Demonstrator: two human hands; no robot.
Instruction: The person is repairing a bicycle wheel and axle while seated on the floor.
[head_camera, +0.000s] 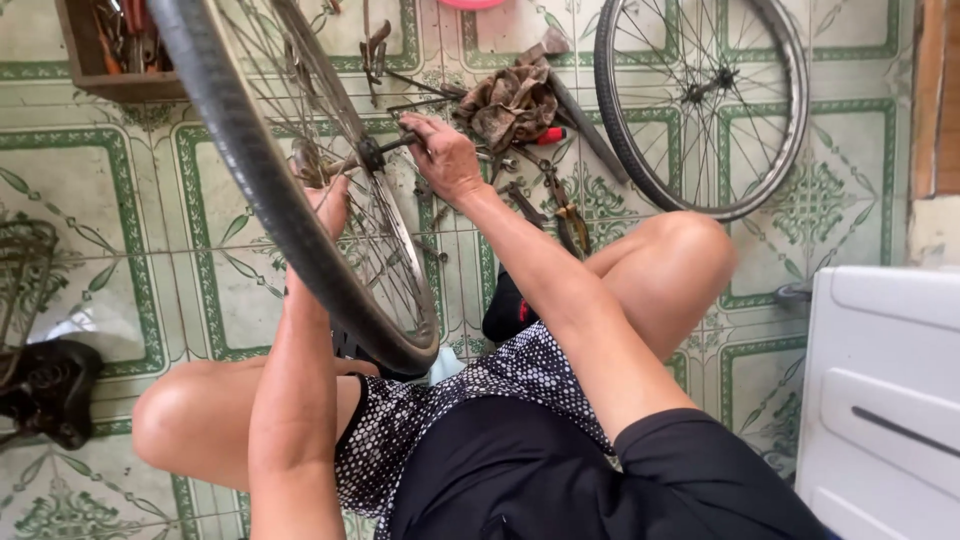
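A bicycle wheel (262, 180) with a black tyre stands upright between my knees. My right hand (443, 155) is closed on the axle end at the right side of its hub (372, 153). On the far side of the wheel, my left hand (327, 205) reaches to the hub through the spokes; its fingers are partly hidden, and it seems to hold a small metal part there.
A second wheel (702, 100) lies flat on the tiled floor at the upper right. A dirty rag (510, 103), a red-handled tool (548, 135) and pliers (560, 205) lie beyond the hub. A wooden tool box (110, 55) is upper left, a white cabinet (880, 400) at the right.
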